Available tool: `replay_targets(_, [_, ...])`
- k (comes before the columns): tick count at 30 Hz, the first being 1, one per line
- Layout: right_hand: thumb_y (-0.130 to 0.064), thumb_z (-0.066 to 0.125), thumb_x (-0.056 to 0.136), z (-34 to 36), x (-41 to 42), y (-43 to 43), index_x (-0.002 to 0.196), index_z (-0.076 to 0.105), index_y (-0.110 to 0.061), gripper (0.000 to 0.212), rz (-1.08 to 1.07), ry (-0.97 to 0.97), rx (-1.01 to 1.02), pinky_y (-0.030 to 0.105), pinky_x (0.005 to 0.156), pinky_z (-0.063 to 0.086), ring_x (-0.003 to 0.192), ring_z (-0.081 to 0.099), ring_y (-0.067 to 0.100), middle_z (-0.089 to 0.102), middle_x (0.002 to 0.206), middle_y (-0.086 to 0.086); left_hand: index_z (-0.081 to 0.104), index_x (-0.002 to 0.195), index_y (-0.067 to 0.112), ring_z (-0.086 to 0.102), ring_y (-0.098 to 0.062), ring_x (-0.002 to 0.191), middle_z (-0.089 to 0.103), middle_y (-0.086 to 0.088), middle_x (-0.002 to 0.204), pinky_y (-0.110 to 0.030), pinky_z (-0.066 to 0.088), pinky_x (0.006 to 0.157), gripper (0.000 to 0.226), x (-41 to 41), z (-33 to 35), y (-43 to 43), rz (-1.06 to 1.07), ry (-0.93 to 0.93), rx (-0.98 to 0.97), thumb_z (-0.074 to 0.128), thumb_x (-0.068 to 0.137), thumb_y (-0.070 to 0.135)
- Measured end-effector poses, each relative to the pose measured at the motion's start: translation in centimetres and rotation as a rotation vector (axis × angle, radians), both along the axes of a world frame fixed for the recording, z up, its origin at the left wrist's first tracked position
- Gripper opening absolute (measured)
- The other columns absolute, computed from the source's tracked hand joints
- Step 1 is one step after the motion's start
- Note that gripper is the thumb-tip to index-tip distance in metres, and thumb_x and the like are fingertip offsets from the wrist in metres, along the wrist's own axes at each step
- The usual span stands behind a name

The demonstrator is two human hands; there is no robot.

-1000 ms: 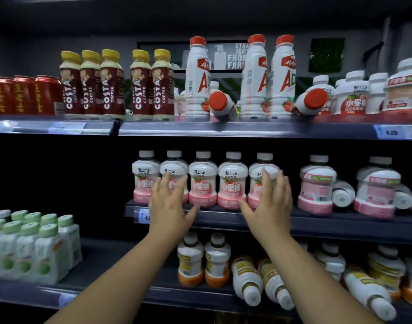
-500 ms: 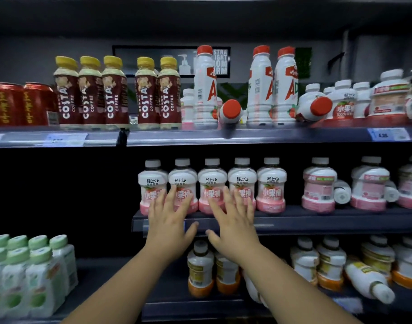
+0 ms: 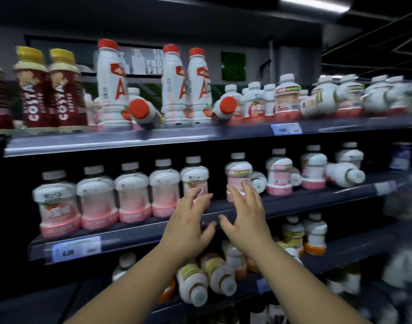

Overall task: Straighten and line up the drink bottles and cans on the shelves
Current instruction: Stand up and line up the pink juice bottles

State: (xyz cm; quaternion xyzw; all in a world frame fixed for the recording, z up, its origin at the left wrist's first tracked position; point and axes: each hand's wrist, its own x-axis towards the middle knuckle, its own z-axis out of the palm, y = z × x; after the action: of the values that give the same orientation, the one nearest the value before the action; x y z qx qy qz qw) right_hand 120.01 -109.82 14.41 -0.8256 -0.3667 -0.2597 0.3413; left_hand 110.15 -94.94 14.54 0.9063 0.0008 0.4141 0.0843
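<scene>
Both bare forearms reach up and away from the near bottom edge, running almost side by side toward the middle of the view. The left hand is spread wide — fingers splayed and pointing far-right, thumb angled out to the right, back of the hand showing. The right hand sits just beside it, apart, also spread, fingers fanned upward, thumb stretched left. Neither hand grips anything — empty palms facing away.
</scene>
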Motion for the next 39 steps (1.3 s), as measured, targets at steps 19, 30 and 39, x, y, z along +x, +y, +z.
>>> replay_targets(19, [-0.019,0.069,0.084,-0.1,14.8,-4.1,0.141,0.049,-0.016,0.06,0.296,0.04,0.187,0.028,0.106,0.036,0.128,0.044,0.02,0.045,0.141,0.002,0.028,0.137,0.022,0.059,-0.029,0.113,0.058,-0.005,0.128,-0.043,0.051,0.085,0.093,15.6,2.8,-7.3,0.367,-0.079,-0.553,0.079,0.068,0.055])
replay_targets(30, [-0.018,0.067,0.085,1.2,13.5,-2.7,0.137,0.054,-0.012,0.055,0.324,-0.07,0.249,0.038,0.104,0.044,0.122,0.052,0.024,0.057,0.132,0.003,0.044,0.121,0.024,0.063,-0.02,0.103,0.063,0.003,0.113,-0.032,0.05,0.082,0.057,12.1,3.3,-4.8,0.326,-0.133,-0.403,0.076,0.074,0.034])
replay_targets(39, [-0.043,0.062,0.087,3.3,9.0,1.7,0.158,0.003,-0.019,0.095,0.281,0.235,0.119,0.036,0.09,0.048,0.12,0.053,0.033,0.05,0.139,0.018,0.057,0.128,0.019,0.05,-0.035,0.119,0.053,-0.01,0.133,-0.048,0.04,0.098,0.061,6.6,3.2,-0.7,0.524,-0.323,0.185,0.069,0.071,0.038])
